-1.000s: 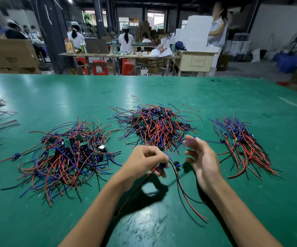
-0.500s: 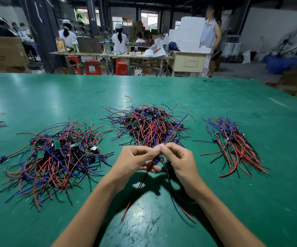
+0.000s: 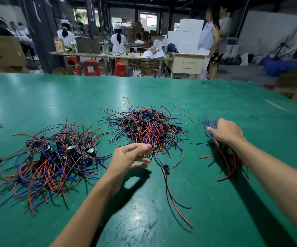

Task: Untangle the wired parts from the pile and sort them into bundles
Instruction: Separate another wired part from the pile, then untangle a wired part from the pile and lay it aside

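Hands: left hand point(image 3: 130, 157) half-curled, fingertips at the middle pile's point(image 3: 147, 129) near edge, holding nothing I can make out; right hand point(image 3: 226, 131) presses the right bundle point(image 3: 224, 154).
Loose part point(image 3: 166, 168): near, on the tabletop point(image 3: 215, 202).
Advice: draw one wire free slowly, keeping the bundle pinned.

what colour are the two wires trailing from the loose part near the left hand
One red, one black; the loose part shows clearest in the head view.

Factory assembly workshop: big green table point(image 3: 162, 90), seated workers point(image 3: 118, 40) at benches upper left, stacked white boxes point(image 3: 188, 34), cardboard cartons point(image 3: 3, 50).
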Demonstrator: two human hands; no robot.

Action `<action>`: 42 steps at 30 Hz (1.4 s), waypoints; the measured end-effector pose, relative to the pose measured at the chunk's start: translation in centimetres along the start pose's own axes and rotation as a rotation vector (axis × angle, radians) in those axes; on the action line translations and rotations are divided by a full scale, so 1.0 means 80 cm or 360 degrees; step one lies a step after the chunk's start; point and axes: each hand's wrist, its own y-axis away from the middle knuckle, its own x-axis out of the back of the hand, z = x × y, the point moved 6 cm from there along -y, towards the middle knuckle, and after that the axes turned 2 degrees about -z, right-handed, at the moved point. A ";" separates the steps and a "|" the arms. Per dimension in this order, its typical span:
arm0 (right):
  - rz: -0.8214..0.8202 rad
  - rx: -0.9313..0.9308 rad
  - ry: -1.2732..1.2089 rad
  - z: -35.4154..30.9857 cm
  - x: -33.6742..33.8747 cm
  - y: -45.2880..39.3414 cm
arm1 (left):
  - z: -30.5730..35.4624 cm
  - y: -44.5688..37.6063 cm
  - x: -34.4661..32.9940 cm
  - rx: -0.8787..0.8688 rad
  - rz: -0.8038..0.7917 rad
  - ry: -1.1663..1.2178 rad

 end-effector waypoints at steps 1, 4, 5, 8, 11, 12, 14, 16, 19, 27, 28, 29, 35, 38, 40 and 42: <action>0.0025 0.0049 0.0088 0.005 -0.008 0.001 | 0.001 0.000 0.001 0.0001 0.0007 0.0002; 0.0185 0.0189 0.0217 0.008 -0.025 0.016 | 0.002 -0.002 0.005 -0.0009 0.0031 -0.0032; 0.0194 0.0231 0.0335 0.006 -0.033 0.022 | 0.002 -0.002 0.006 -0.0009 0.0036 -0.0044; 0.0184 0.0311 0.0503 0.007 -0.044 0.030 | 0.000 -0.001 0.006 0.0003 0.0044 -0.0078; 0.0137 0.0289 0.0683 0.013 -0.040 0.030 | -0.001 0.001 0.005 -0.0017 0.0052 -0.0134; 0.0167 0.0308 0.0763 0.010 -0.038 0.033 | -0.001 0.002 0.004 -0.0046 0.0052 -0.0159; 0.0297 0.0501 0.0741 -0.011 -0.031 0.048 | 0.002 0.002 0.001 -0.0160 0.0040 -0.0276; 0.0365 0.0775 0.0424 -0.044 -0.031 0.077 | 0.007 0.004 -0.004 -0.0345 0.0041 -0.0579; 0.0223 0.0740 -0.0160 -0.076 -0.044 0.118 | 0.007 0.009 -0.017 -0.0612 0.0043 -0.1137; 0.0117 0.0445 -0.0350 -0.084 -0.099 0.139 | -0.016 0.015 -0.049 -0.0863 -0.0317 -0.2148; 0.0114 0.0433 -0.0405 -0.081 -0.099 0.139 | -0.017 0.015 -0.050 -0.0862 -0.0321 -0.2148; 0.0106 0.0422 -0.0469 -0.079 -0.099 0.139 | -0.017 0.015 -0.050 -0.0877 -0.0311 -0.2154; 0.0445 0.0781 -0.0679 -0.090 -0.070 0.164 | 0.002 0.021 -0.045 -0.1147 -0.0140 -0.1957; 0.0406 0.1159 -0.0775 -0.109 -0.062 0.188 | 0.018 0.025 -0.037 -0.1269 0.0015 -0.1749; 0.0169 0.1304 -0.0937 -0.119 -0.064 0.198 | 0.030 0.029 -0.032 -0.1395 0.0147 -0.1622; -0.0136 0.1266 -0.1212 -0.125 -0.066 0.203 | 0.041 0.037 -0.028 -0.1552 0.0311 -0.1515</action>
